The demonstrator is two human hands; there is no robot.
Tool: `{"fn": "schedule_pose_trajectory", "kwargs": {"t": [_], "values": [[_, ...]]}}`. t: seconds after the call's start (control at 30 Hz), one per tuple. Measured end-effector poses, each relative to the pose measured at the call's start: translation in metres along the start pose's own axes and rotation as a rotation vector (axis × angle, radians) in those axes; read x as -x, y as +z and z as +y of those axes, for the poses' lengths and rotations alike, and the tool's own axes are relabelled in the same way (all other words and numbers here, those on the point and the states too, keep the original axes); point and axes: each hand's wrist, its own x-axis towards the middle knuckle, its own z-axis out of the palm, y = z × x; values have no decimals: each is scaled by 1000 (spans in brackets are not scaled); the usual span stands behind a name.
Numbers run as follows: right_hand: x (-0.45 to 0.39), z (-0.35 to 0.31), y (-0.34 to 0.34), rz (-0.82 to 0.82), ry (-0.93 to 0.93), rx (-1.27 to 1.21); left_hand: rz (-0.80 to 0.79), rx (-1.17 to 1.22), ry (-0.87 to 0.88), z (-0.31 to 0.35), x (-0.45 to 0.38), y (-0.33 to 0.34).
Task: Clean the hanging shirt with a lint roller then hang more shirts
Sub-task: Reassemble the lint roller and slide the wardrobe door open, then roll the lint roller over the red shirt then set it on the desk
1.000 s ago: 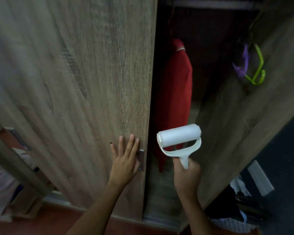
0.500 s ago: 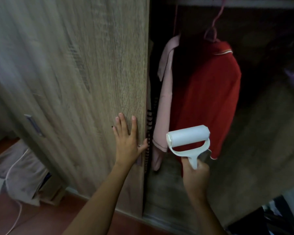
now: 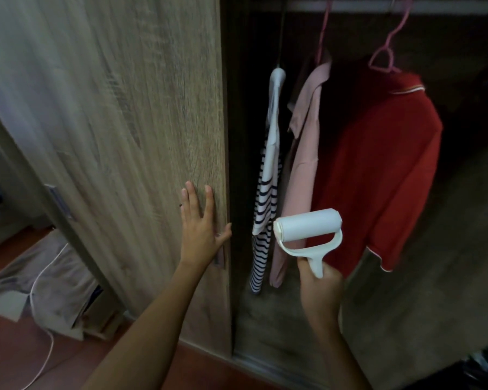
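Here the left hand [image 3: 200, 232] presses flat, fingers spread, on the wardrobe door [image 3: 141, 130]. The right hand [image 3: 320, 285] grips the lint roller [image 3: 307, 229] near the red shirt [image 3: 378, 170] at right; the wardrobe's far depths are lost in dark.

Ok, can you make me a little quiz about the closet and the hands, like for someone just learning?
1. True or false: the left hand lies flat, fingers straight, on the wooden door.
2. What does the right hand grip? A) a hanger B) the lint roller C) a sock
3. Fill in: counting from the door, the hanging clothes are the striped shirt, the pink shirt, then the ___ shirt.

Key: 1 true. 2 B, it holds the roller by its handle, drum up. 3 red, on a pink hanger.
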Motion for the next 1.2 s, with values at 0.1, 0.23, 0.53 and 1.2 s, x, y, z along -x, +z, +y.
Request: {"fn": "schedule_pose_trajectory", "kwargs": {"t": [0.1, 0.23, 0.53, 1.2], "values": [[2, -3, 10, 1, -17, 10, -15, 10, -8, -9, -3, -4], [7, -9, 17, -57, -17, 52, -24, 17, -11, -23, -6, -8], [18, -20, 25, -131, 10, 15, 8, 24, -9, -50, -13, -11], [-61, -60, -145, 390, -100, -123, 131, 655, 479, 228, -75, -4]]}}
